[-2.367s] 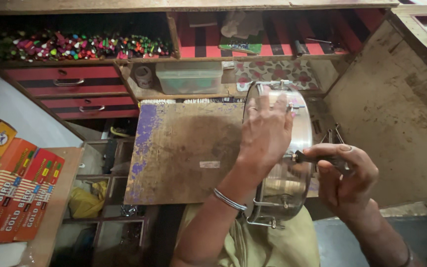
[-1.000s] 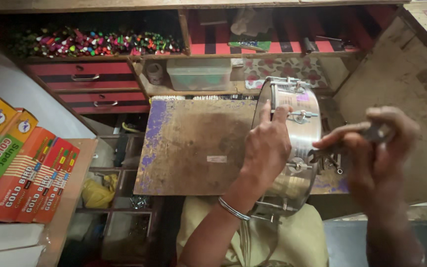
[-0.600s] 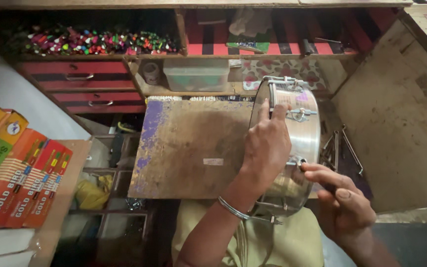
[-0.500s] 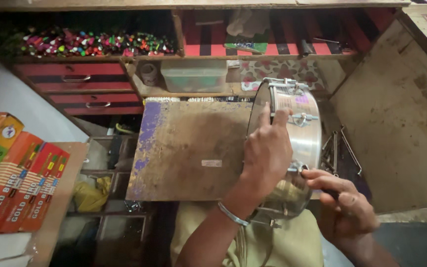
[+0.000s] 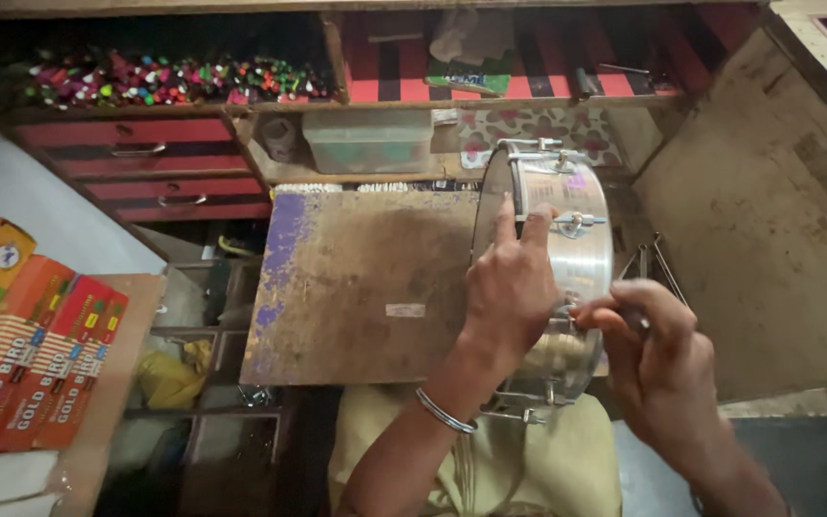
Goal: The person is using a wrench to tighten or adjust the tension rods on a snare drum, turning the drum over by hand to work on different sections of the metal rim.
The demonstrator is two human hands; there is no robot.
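A shiny metal drum (image 5: 567, 239) with tension rods stands on its edge at the right side of a worn wooden board (image 5: 366, 278). My left hand (image 5: 509, 287), a bangle on its wrist, lies flat against the drum's head and steadies it. My right hand (image 5: 658, 359) is at the drum's lower right rim, fingers pinched around a small dark tool that touches a lug. Most of the tool is hidden by my fingers.
Red drawers (image 5: 145, 168) and a shelf of small colourful pieces (image 5: 165, 81) lie at the back left. A pale plastic box (image 5: 370, 142) sits behind the board. Orange and red cartons (image 5: 31, 349) are stacked at the left. A stained wall (image 5: 768, 211) closes the right.
My right hand, raised with the tool a second ago, has come down to the drum's lower right rim. My left hand has stayed on the drum head.
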